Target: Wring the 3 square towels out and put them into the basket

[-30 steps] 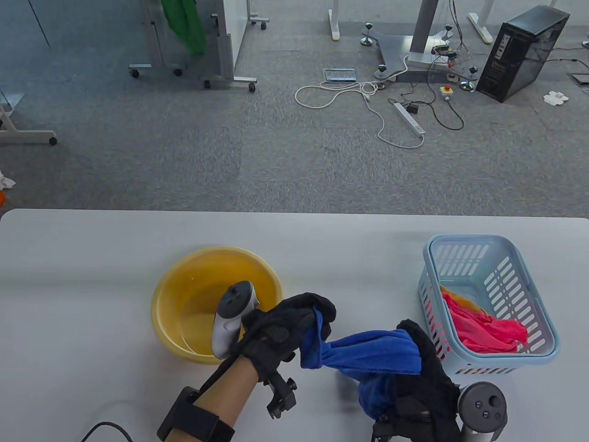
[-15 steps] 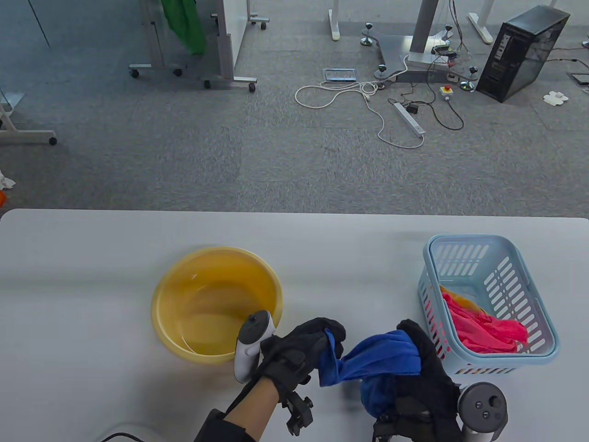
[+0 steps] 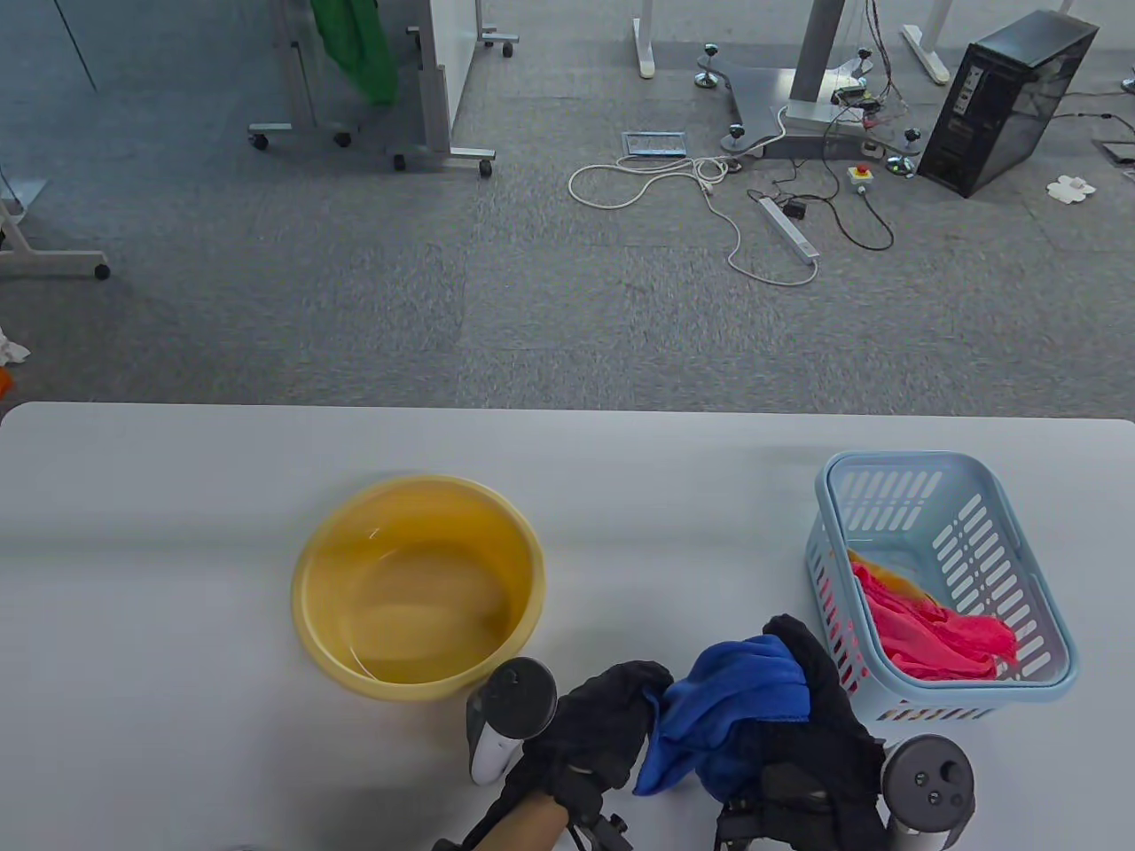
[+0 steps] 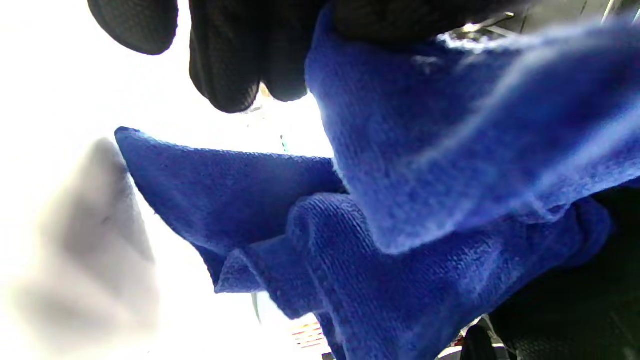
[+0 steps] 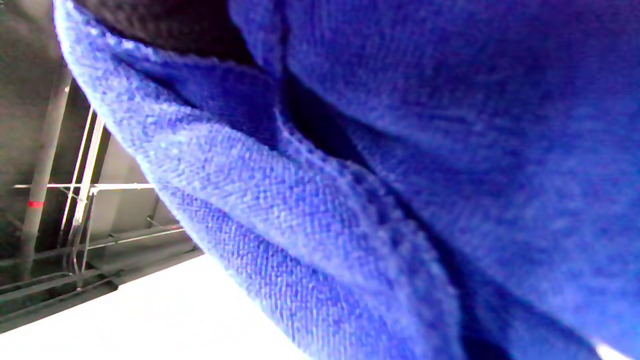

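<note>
Both hands are on the blue towel (image 3: 736, 700), bunched low over the desk (image 3: 177, 550) near its front edge, just at 7 o'clock of the basket (image 3: 1051, 612). The right hand (image 3: 811, 736) has its fingers curled around the thick end of the cloth; its wrist view is filled with blue weave, so the grip itself is judged from the table view. The left hand (image 3: 603, 722) pinches the other end, and in its wrist view the gloved fingertips (image 4: 225, 75) close over a fold at the top.

The towel's long axis runs roughly 9 to 3 between the two hands, short and slack, with a corner drooping toward 7 o'clock. The key relation: the basket lies at about 2 o'clock from the towel, and the right hand is plainly the nearer one. A pink towel (image 3: 931, 634) and a sliver of orange cloth already sit inside. The yellow basin (image 3: 319, 558) stands at 10 o'clock, holding no towel. By my reading this is the last towel, wrung or nearly so.
</note>
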`<act>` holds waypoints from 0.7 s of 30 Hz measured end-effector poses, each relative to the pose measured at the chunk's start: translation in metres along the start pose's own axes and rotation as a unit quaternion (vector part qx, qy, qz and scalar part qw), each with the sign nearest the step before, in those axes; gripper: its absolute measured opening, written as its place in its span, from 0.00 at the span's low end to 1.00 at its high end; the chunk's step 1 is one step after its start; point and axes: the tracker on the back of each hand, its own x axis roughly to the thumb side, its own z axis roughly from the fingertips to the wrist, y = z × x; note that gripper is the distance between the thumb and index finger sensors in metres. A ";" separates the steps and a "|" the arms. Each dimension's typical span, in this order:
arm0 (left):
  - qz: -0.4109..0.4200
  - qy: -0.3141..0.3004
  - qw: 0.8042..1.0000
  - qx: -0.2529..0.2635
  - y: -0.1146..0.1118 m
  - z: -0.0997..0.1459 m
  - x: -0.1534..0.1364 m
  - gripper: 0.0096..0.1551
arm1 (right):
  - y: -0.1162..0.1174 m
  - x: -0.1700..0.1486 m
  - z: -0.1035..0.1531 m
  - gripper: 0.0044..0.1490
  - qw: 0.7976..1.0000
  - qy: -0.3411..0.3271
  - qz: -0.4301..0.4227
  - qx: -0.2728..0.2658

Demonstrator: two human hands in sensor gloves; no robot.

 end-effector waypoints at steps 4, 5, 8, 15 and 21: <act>-0.065 0.003 0.998 -0.020 -0.003 0.001 -0.001 0.26 | 0.000 0.000 0.000 0.35 1.000 0.000 0.003 0.000; -0.084 0.004 0.996 -0.012 -0.003 0.003 -0.001 0.27 | 0.000 0.000 0.000 0.35 1.000 0.000 0.003 0.001; -0.096 0.008 0.995 0.013 -0.003 0.007 -0.004 0.32 | -0.002 0.000 0.000 0.35 1.000 0.002 -0.003 -0.003; -0.042 0.013 0.998 0.038 0.011 0.016 -0.003 0.35 | -0.007 0.001 -0.001 0.34 1.000 0.000 0.001 -0.012; 0.031 0.010 0.997 0.069 0.019 0.020 -0.003 0.42 | -0.013 0.004 0.000 0.34 1.000 -0.005 -0.003 -0.027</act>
